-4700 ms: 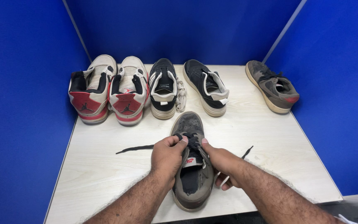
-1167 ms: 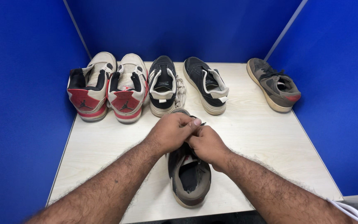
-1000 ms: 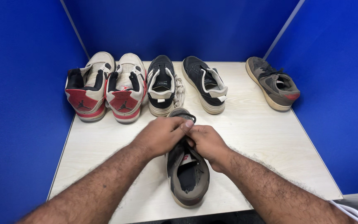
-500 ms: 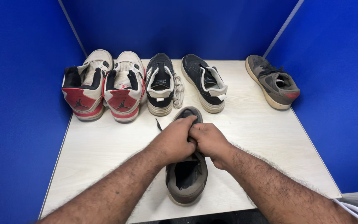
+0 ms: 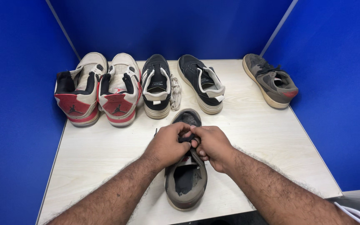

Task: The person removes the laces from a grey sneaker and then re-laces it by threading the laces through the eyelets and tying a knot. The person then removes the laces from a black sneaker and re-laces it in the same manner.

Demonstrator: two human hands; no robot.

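My left hand (image 5: 168, 143) and my right hand (image 5: 213, 145) meet over the middle of a worn grey suede low-top shoe (image 5: 186, 177), which lies on the pale wood-grain desk (image 5: 105, 150) directly beneath them, its toe pointing away from me and its heel opening toward me. The fingers (image 5: 187, 132) of both hands are curled together and pinched on the dark laces at the tongue of that shoe; the knuckles of the two hands touch. The exact lace under the fingertips is hidden by the hands themselves.

A short end of dark lace (image 5: 155, 132) shows just left of my left hand, lying on the desk.

Beyond the fingers, along the far edge of the desk, stands a row of footwear. Far left of my left hand: a pair of white and red high-top trainers (image 5: 98, 89), heels toward me, side by side and touching. Straight ahead of the fingers: a black trainer with white lining (image 5: 156, 85), with a bundle of pale laces (image 5: 175, 91) just beside it, then a second black trainer (image 5: 201, 83), angled. Well to the right of my right hand, near the far corner, sits a matching grey suede shoe (image 5: 270, 80), laced, with a red heel patch.

Blue partition walls (image 5: 17, 104) enclose the desk on three sides.
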